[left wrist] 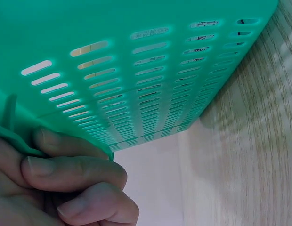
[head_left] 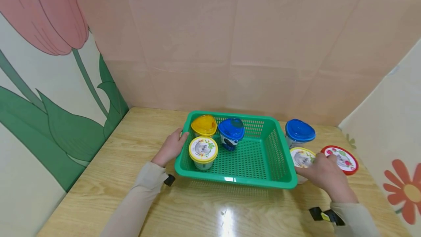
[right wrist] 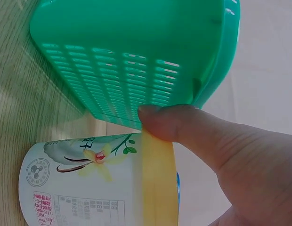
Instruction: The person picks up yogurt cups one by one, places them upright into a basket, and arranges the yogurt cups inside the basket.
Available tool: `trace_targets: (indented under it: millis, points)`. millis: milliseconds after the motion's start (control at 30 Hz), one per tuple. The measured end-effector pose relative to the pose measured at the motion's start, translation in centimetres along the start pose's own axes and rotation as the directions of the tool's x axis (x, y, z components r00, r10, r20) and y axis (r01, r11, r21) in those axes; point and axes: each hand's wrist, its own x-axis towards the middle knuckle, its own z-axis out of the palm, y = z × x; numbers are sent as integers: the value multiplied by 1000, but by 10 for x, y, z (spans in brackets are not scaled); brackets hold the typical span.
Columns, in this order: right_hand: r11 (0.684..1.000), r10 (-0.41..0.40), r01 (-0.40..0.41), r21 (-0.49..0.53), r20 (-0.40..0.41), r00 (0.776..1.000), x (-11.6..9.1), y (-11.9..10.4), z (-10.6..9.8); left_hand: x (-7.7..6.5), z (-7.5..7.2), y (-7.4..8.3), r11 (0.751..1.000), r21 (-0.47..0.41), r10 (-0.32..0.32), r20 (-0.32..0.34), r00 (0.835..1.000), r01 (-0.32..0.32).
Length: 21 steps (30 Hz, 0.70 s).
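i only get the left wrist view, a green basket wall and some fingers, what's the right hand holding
Observer: The right hand grips a yellow-lidded tub outside the basket.
Operator: how many containers are inside it
Observer: Three: an amber-lidded jar, a blue-lidded jar and a floral-lidded tub.
Operator: anything else outside it
Observer: Yes, a second blue-lidded jar and a red-rimmed lid show to the right of the basket.

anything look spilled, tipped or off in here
Nothing stands out. In the green plastic basket, the orange-lidded cup, blue-lidded cup and round yellow-rimmed tub stand upright with lids on, and no spill shows on the wood-grain table. Whatever is under the red-rimmed lid at right is hidden.
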Motion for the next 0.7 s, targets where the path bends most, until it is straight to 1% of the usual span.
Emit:
trace_targets:
  millis: [167, 367, 600, 700]
  points:
    - [1000, -14, 14, -8, -21, 1000, -2, 1, -2, 0, 0, -1, 1000, -8, -3, 0, 1000, 3]
    - [1000, -9, 9, -1, -31, 999, -4, 1, -5, 1, 0, 0, 1000, 16, -2, -7, 1000, 2]
    - [999, -46, 46, -3, -105, 993, -7, 4, -5, 1, 0, 0, 1000, 27, -2, -4, 1000, 2]
    - [999, -47, 47, -3, -117, 992, -8, 5, -6, 1, 0, 0, 999, 38, 3, -8, 1000, -3]
